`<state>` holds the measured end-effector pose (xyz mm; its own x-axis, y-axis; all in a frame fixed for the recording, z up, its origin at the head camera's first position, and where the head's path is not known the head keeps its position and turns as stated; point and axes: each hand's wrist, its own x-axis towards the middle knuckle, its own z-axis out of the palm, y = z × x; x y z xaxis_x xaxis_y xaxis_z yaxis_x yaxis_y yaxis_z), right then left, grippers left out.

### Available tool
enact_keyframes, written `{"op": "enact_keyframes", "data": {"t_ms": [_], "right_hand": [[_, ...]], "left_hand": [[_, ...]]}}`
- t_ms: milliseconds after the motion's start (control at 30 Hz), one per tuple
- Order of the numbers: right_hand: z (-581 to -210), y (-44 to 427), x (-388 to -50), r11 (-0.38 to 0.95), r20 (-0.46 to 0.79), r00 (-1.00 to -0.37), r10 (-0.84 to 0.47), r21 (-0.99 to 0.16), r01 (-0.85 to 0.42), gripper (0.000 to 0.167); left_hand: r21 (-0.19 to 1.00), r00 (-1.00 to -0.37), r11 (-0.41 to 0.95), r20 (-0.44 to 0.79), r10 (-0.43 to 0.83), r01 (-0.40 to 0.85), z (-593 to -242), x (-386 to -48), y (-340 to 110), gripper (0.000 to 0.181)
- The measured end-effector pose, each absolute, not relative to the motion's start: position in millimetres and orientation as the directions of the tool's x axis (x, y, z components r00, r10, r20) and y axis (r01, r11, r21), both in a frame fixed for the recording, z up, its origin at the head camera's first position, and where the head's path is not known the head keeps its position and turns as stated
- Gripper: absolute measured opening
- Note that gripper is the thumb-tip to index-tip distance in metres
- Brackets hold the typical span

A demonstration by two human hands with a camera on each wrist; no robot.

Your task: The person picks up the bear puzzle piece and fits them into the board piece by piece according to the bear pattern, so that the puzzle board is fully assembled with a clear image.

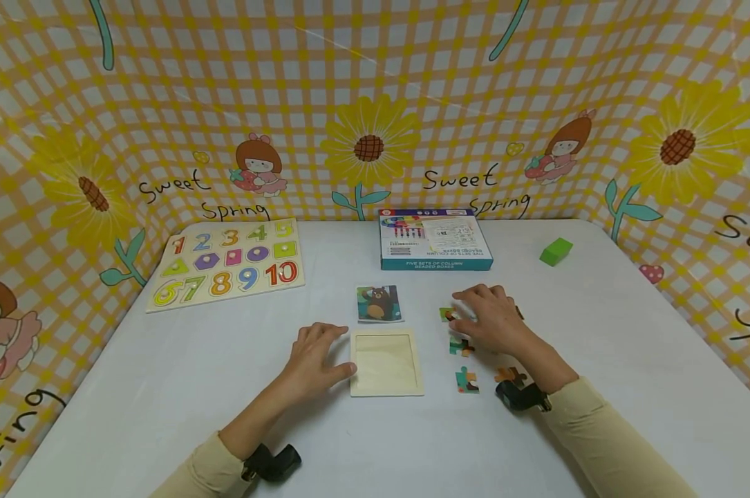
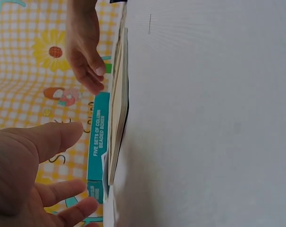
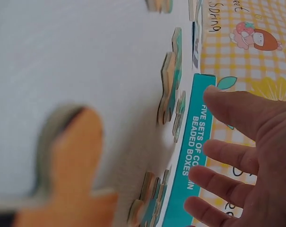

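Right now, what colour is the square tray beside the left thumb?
The tray is pale cream, clearest in the head view.

Yellow-and-tan gingham backdrop (image 1: pixel 312 62) with large sunflowers (image 1: pixel 369 148) and "Sweet Spring" lettering (image 1: pixel 460 179) around a white tabletop (image 1: pixel 144 387).

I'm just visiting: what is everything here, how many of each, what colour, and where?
Frame: one, pale wood, table centre
Bear picture: one, brown on blue-green, just behind the frame
Puzzle pieces: at least five, multicoloured, right of the frame; the right hand may hide more
Number board: one, cream with multicoloured numbers and shapes, back left
Box: one, teal and white, back centre
Block: one, green, back right
Table: one, white, beneath everything
Patterned cloth: yellow, orange and white checks, around the table
Wrist devices: two, black, one per wrist
Sleeves: two, beige, near side
Left hand: one, bare, by the frame's left edge
Right hand: one, bare, over the pieces
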<state>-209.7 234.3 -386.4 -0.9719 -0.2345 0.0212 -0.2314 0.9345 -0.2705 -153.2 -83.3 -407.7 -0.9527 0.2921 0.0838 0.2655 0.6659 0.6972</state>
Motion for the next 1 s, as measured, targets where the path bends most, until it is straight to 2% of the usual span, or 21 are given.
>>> {"op": "enact_keyframes", "data": {"t_ms": [1000], "right_hand": [[-397, 241, -223, 0.927, 0.008, -0.969, -0.248, -0.289, -0.239, 0.037]], "left_hand": [[0.730, -0.957, 0.635, 0.091, 0.276, 0.253, -420, -159, -80, 0.047]]}}
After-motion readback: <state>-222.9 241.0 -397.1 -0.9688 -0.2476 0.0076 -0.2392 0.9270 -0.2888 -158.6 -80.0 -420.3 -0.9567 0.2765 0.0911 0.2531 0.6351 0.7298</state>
